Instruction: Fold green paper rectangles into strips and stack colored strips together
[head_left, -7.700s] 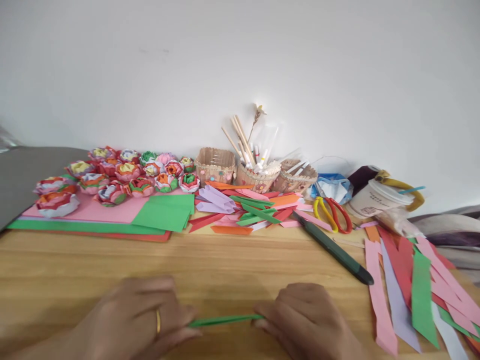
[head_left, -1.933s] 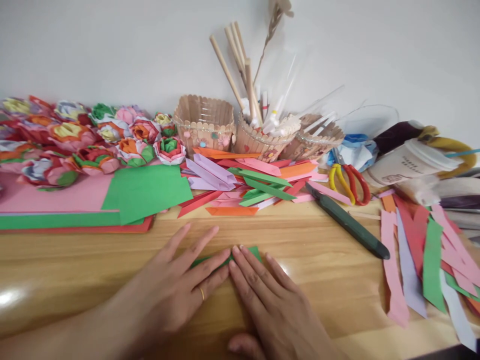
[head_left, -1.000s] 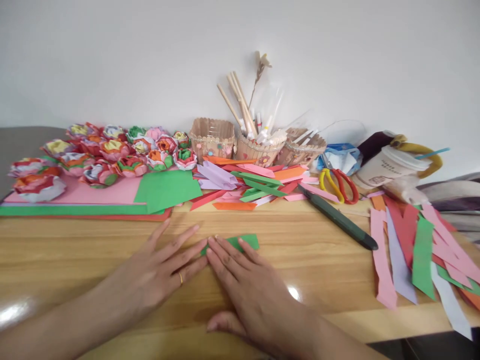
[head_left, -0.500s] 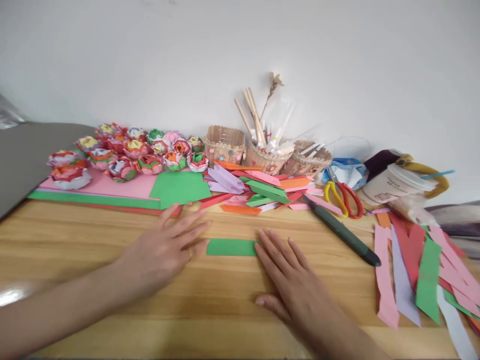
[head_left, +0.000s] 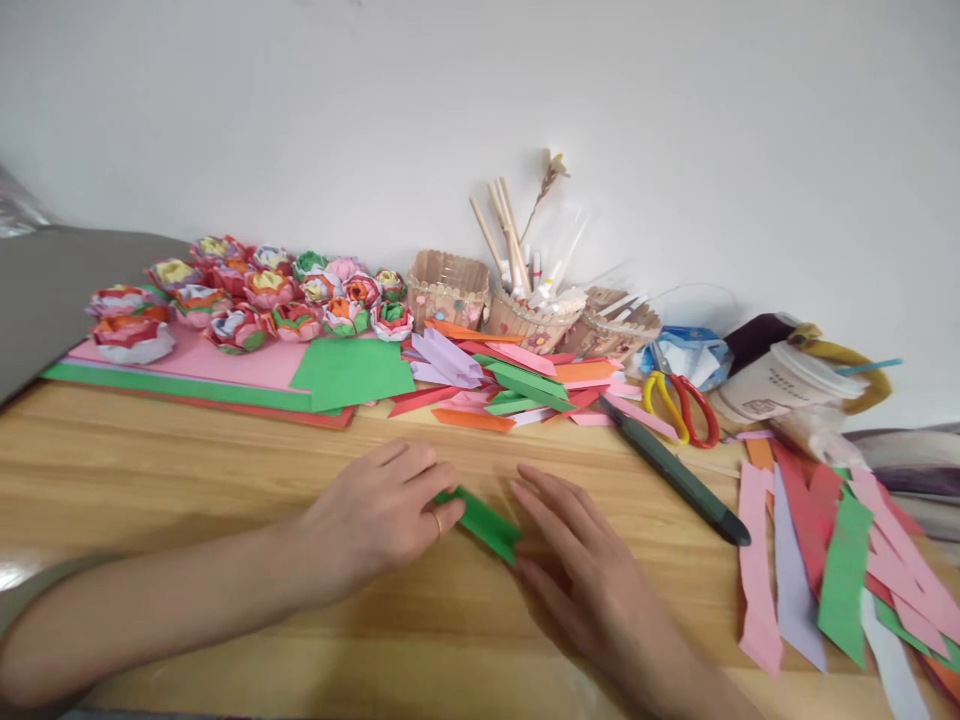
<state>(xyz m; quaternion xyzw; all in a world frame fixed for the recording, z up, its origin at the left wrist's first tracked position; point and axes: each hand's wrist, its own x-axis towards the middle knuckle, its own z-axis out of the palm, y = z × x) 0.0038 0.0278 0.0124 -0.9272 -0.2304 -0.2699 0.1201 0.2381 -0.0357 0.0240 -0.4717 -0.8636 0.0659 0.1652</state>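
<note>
A small strip of green paper (head_left: pixel 484 524) slants between my two hands, raised at its left end. My left hand (head_left: pixel 391 508) is closed, pinching that end between thumb and fingers; a ring shows on one finger. Close by the strip's right end is my right hand (head_left: pixel 581 560), its fingers apart and slightly curled. The thumb tip of the right hand lies near the paper's lower corner, and I cannot tell whether it touches. Beyond the hands lies a pile of folded coloured paper pieces (head_left: pixel 525 378).
Several folded paper flowers (head_left: pixel 271 288) stand on coloured sheets (head_left: pixel 352 375) at the back left. Decorated baskets (head_left: pixel 450 285) hold sticks and pens. A dark green cutter (head_left: pixel 679 470), scissors (head_left: pixel 684 405), a lidded cup (head_left: pixel 780 383) and cut paper strips (head_left: pixel 844 560) lie on the right.
My left hand has moved right and closed on the green strip's left end. The strip has gone from flat on the table to tilted and partly lifted. The right hand's fingers have curled slightly.
</note>
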